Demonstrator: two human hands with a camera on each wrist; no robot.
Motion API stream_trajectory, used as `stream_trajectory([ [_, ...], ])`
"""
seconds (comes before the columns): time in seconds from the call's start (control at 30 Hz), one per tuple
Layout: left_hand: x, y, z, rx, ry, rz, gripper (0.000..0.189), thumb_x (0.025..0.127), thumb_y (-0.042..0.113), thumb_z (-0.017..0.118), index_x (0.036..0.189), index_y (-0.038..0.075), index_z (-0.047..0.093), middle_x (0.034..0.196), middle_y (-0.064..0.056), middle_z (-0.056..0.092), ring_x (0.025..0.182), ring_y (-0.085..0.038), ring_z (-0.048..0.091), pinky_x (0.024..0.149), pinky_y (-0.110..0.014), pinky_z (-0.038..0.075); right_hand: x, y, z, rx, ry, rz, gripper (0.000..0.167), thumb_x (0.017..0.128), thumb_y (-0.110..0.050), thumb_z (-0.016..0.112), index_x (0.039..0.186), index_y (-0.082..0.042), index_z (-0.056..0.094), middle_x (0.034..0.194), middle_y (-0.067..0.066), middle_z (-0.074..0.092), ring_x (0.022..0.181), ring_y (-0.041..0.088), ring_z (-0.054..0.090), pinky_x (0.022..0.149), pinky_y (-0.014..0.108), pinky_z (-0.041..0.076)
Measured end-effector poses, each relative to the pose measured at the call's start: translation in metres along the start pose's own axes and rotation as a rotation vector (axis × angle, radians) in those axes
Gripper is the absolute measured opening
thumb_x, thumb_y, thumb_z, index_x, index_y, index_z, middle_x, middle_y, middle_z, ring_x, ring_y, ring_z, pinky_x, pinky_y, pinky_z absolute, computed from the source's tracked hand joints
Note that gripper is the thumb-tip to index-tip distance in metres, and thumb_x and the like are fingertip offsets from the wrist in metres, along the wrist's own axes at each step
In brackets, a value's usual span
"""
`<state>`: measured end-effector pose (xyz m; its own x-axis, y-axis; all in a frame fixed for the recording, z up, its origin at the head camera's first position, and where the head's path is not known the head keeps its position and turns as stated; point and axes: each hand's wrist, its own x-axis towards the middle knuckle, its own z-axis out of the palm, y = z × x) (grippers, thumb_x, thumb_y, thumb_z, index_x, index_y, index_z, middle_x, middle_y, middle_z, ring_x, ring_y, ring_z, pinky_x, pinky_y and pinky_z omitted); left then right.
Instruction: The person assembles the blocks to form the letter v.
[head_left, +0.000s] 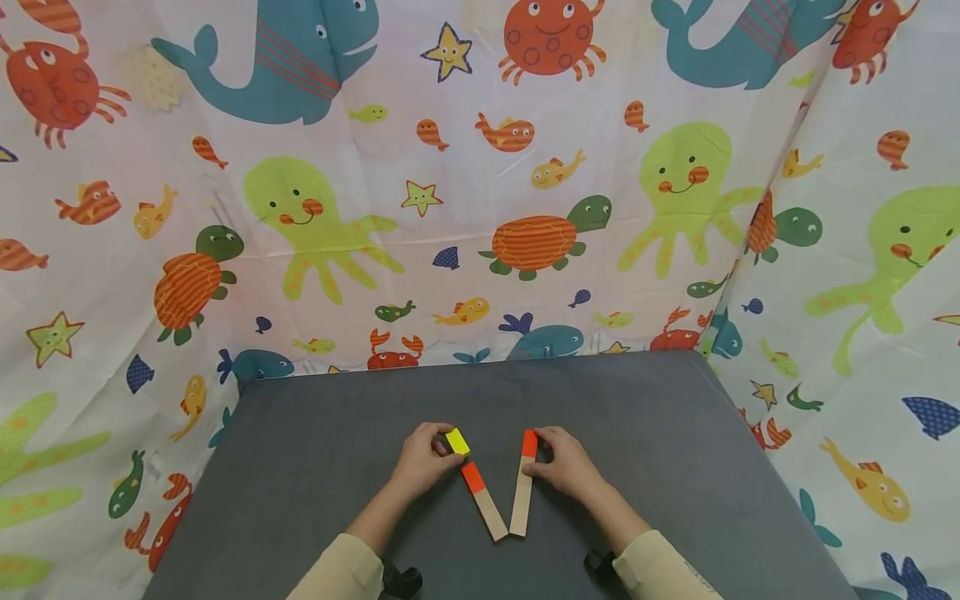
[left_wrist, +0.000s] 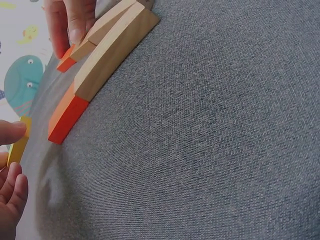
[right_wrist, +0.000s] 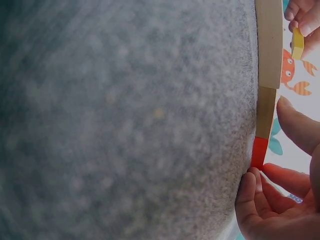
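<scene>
My left hand [head_left: 422,457] pinches a small yellow block [head_left: 457,442] between thumb and fingers, just beyond the far end of the left row. That row is an orange block [head_left: 473,477] joined end to end with a plain wooden block [head_left: 491,516]. To its right, my right hand [head_left: 569,463] has curled fingers at the far end of another orange block [head_left: 530,443]. Its thumb lies over the plain wooden block [head_left: 521,504] behind that orange one. The two rows spread apart like a V, their near ends almost meeting.
A dark grey cloth-covered table [head_left: 637,400] lies under the blocks. Behind it and along its sides hangs a white curtain [head_left: 465,267] printed with sea animals. Dark straps [head_left: 401,581] show at the cuffs of the cream sleeves [head_left: 347,571].
</scene>
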<state>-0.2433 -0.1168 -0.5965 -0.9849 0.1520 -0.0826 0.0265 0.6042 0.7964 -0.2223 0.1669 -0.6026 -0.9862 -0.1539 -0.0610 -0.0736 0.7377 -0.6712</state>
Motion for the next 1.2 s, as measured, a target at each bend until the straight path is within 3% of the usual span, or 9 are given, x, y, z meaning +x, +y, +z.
stream_trajectory([
  [0.23,-0.001,-0.004,0.002,-0.036,-0.044,-0.012,0.053,0.079,0.024,0.087,0.126,0.011,0.067,0.106,-0.005,0.059,0.081,-0.017,0.054,0.064,-0.026,0.047,0.000,0.001,0.001,-0.003,0.000,0.008,0.069,0.082,-0.032,0.085,0.138,-0.002,0.059,0.135,0.015,0.059,0.119,0.031,0.059,0.102,0.051,0.048],
  [0.5,-0.001,-0.010,0.005,-0.037,-0.076,-0.006,0.053,0.081,0.023,0.086,0.127,0.010,0.066,0.104,-0.005,0.058,0.082,-0.017,0.054,0.067,-0.028,0.048,0.002,0.002,0.001,-0.003,-0.005,0.011,0.068,0.081,-0.030,0.086,0.138,-0.003,0.059,0.136,0.014,0.059,0.118,0.030,0.060,0.100,0.051,0.048],
  [0.83,0.002,-0.019,0.010,-0.025,-0.052,-0.001,0.052,0.081,0.024,0.086,0.127,0.009,0.066,0.106,-0.005,0.059,0.077,-0.016,0.054,0.065,-0.029,0.047,0.002,0.004,0.002,-0.005,-0.007,0.006,0.069,0.082,-0.031,0.085,0.139,-0.003,0.058,0.137,0.015,0.058,0.120,0.031,0.059,0.101,0.051,0.048],
  [1.2,0.003,-0.018,0.012,0.004,-0.041,-0.001,0.053,0.080,0.025,0.087,0.126,0.009,0.066,0.108,-0.005,0.059,0.079,-0.015,0.053,0.067,-0.027,0.046,0.002,0.003,0.001,0.002,-0.004,0.009,0.068,0.084,-0.035,0.083,0.138,-0.003,0.059,0.136,0.014,0.059,0.119,0.031,0.060,0.101,0.051,0.048],
])
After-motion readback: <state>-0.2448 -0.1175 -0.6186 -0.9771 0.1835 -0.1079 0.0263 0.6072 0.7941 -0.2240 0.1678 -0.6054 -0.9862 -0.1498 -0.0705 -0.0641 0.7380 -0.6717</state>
